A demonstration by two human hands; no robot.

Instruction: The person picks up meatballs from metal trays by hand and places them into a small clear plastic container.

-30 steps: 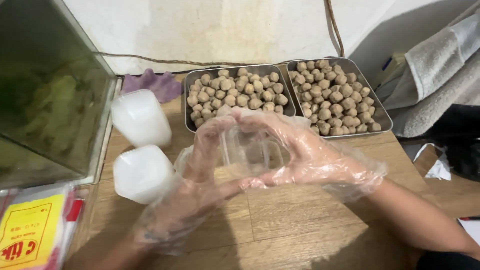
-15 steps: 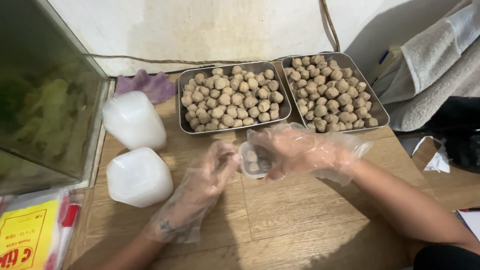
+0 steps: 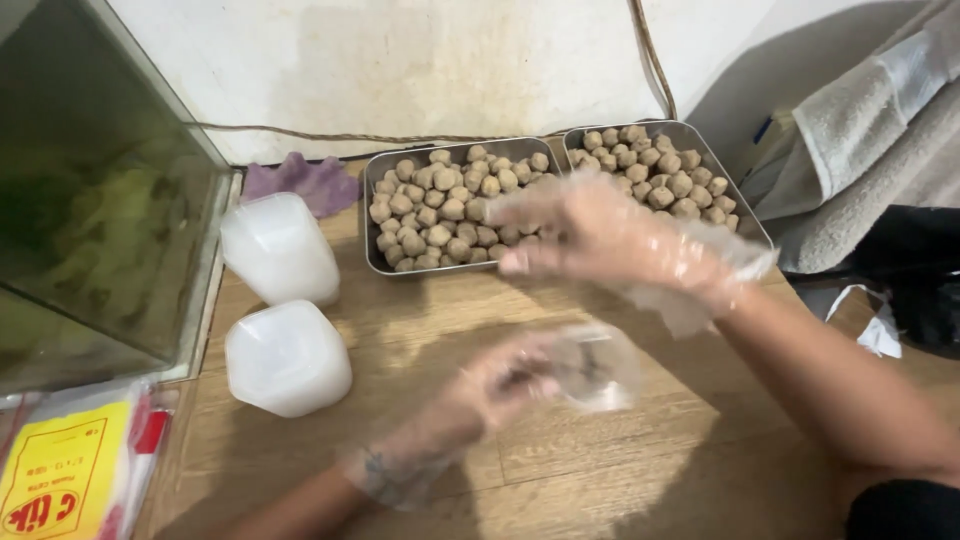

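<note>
Both my hands wear clear plastic gloves. My left hand (image 3: pixel 490 385) holds a small clear plastic bag (image 3: pixel 592 366) with a few brown balls in it, low over the wooden table (image 3: pixel 640 470). My right hand (image 3: pixel 600 232) hovers with fingers spread above the near edge of two metal trays. The left tray (image 3: pixel 372 262) and the right tray (image 3: pixel 745 215) are each full of small brown balls (image 3: pixel 440 205). My right hand holds nothing that I can see and partly hides the right tray.
Two white lidded plastic tubs (image 3: pixel 285 355) stand at the left of the table. A glass tank (image 3: pixel 90 230) rises at the far left, with a yellow and red packet (image 3: pixel 60 475) below it. A purple cloth (image 3: pixel 300 180) lies behind the tubs. Grey towels (image 3: pixel 880 140) hang at right.
My hands have separated: the left hand dropped toward me with the bag, and the right hand lifted away toward the trays. The view shifted slightly.
</note>
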